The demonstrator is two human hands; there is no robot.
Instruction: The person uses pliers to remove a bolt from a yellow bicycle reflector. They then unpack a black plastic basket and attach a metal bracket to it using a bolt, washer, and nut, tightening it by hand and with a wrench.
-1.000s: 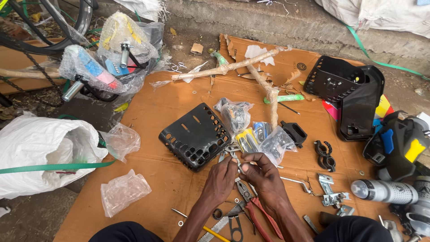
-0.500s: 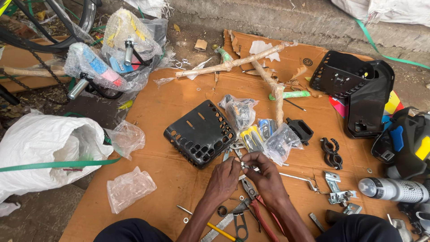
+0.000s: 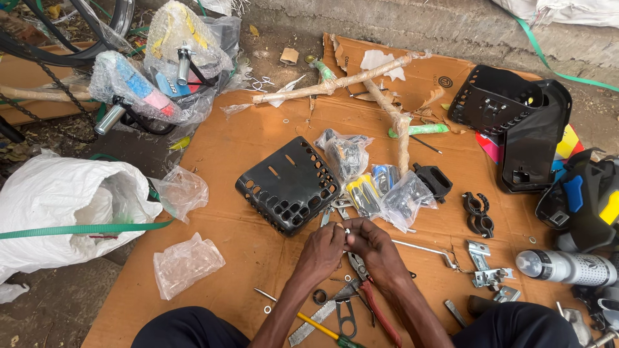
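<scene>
Matt brown cardboard (image 3: 258, 138) as ground, rough and torn at the far edge. Matt black moulded plastic on the perforated basket (image 3: 287, 183); thin, clear, crinkled plastic on the small bags (image 3: 187, 263), with a light shine. Bright bare metal on the small part (image 3: 347, 231) pinched between left hand (image 3: 322, 248) and right hand (image 3: 373, 248), glossy red plastic on the pliers' handles (image 3: 380, 312), brushed silver metal on the bottle (image 3: 567, 266).

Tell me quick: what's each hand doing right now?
Left hand: closed, pinching a small metal part with the right.
Right hand: closed on the same part; what it is cannot be told.
</scene>
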